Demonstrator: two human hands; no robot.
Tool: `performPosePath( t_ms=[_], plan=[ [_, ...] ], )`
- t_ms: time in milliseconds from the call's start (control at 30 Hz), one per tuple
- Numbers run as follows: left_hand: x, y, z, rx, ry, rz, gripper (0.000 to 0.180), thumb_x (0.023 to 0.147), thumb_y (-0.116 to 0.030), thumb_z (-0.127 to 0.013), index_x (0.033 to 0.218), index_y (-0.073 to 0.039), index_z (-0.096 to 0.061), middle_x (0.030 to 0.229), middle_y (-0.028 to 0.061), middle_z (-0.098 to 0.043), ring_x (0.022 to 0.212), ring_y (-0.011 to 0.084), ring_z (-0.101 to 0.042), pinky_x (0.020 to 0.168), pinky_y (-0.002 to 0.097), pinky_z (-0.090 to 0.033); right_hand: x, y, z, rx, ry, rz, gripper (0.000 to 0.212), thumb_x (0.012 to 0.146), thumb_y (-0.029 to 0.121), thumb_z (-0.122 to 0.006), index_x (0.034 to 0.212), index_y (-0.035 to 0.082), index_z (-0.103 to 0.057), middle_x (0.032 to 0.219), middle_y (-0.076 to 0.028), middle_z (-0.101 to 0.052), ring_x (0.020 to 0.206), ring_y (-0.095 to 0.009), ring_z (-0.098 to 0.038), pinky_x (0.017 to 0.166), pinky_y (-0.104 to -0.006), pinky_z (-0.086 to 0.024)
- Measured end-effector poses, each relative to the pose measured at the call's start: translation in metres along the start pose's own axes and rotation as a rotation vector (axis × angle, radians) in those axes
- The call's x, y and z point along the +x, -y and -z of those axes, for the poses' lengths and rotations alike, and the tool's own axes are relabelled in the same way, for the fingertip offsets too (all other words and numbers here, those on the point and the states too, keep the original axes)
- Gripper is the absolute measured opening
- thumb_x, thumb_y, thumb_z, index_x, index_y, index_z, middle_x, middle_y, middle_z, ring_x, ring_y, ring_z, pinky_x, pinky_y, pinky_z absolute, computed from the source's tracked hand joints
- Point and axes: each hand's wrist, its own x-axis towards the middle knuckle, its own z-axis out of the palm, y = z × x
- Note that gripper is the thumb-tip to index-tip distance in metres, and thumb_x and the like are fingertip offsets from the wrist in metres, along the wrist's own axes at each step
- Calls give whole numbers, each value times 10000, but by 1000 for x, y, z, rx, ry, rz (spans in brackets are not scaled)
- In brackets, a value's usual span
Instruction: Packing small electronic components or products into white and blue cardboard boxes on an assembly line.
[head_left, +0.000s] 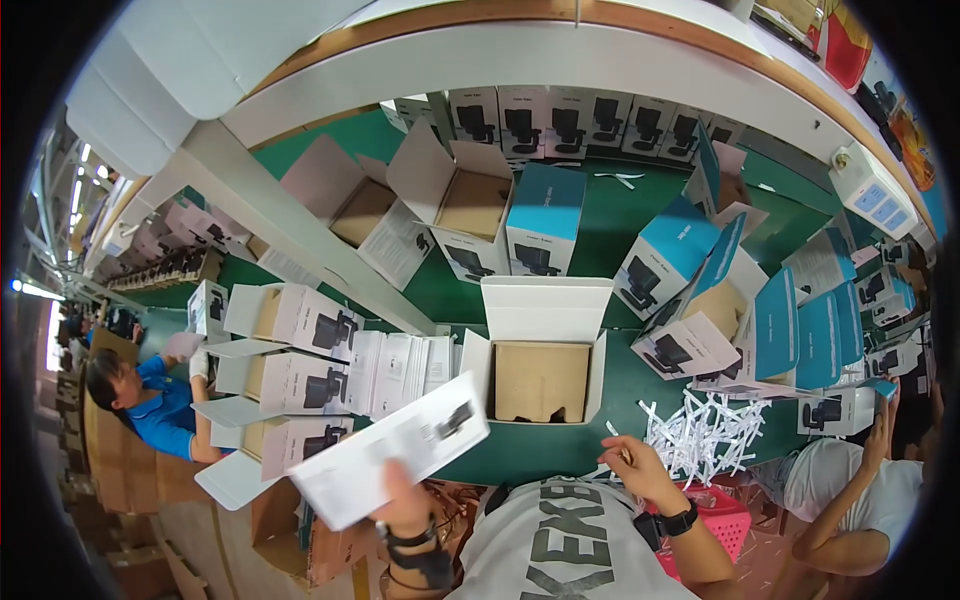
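Observation:
My left hand (402, 500) grips a white printed booklet (385, 455), tilted up to the right, with a small black device pictured on it. The hand is slightly blurred. In front of me stands a box with raised white flaps (547, 305); a brown cardboard insert (541, 382) fills its inside. My right hand (638, 468) is right of this box, fingers curled in a pinch, with a white strip showing at the fingertips. Close beside it lies a heap of white paper strips (705, 440). A row of white booklets (400, 372) stands left of the open box.
Open boxes (300, 385) line the left, and blue-and-white boxes (545, 215) stand at the back and right. A white post (290, 230) slants across the back left. A pink basket (730, 520) sits below my right forearm. Co-workers are at left (165, 400) and right (860, 500).

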Motion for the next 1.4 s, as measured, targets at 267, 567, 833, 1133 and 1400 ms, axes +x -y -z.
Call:
performPosePath(
  t_ms=[267,567,833,1133,1400],
  plan=[
    [11,12,-57,592,642,-199,625,849,-76,-748,1410,51,-502,1381,259,-555,1262,398,-565,1093,475,-441,-4,20,2,36,99,-51,276,1073,152,-575,1298,11,-649,973,-71,-766,768,-97,-655,716,-256,-529],
    [-17,58,-45,385,837,81,878,859,-229,-812,1582,18,-379,1616,313,-356,1490,494,-341,1233,499,-308,48,65,-2,185,-305,257,357,1030,132,-662,1357,0,-607,1087,-75,-723,851,-83,-635,716,-251,-510],
    [-29,12,-100,864,1176,-415,944,872,-432,-784,1595,19,-376,1654,283,-340,1545,440,-312,1259,512,-263,70,89,-23,-245,-475,391,306,957,133,-745,1228,15,-665,1015,-104,-706,830,-179,-679,699,-309,-527],
    [-36,28,-102,862,1249,-492,918,891,-491,-738,1576,23,-406,1675,180,-365,1556,342,-334,1266,516,-248,83,112,8,-558,-550,532,138,894,125,-779,988,39,-727,911,-146,-736,797,-348,-720,716,-395,-563],
    [-37,30,-102,847,1253,-498,888,894,-495,-733,1560,11,-436,1671,167,-377,1554,348,-338,1266,513,-251,83,99,1,-446,-486,437,112,895,109,-789,963,44,-727,889,-129,-746,779,-304,-735,679,-362,-561]
  ],
)
